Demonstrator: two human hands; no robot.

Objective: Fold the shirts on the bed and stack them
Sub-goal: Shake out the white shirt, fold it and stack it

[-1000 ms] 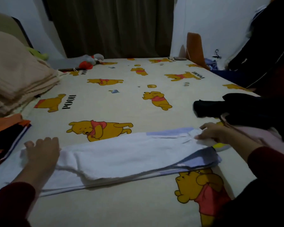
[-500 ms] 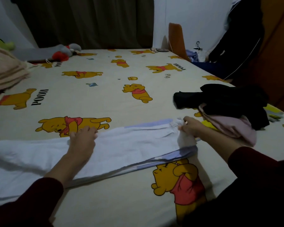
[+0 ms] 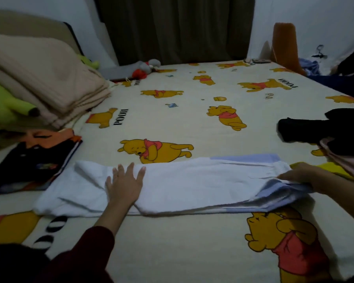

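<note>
Pressing my flat left hand (image 3: 124, 185) on the white shirt (image 3: 192, 184), I am pinching its edge with my right hand (image 3: 302, 176), fingertips partly hidden.

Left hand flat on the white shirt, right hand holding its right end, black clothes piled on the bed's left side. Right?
Not quite. The left hand lies flat on the white shirt and the right hand holds its right end, but the head view shows the loose black clothes piled on the bed's right side, not its left.
</note>
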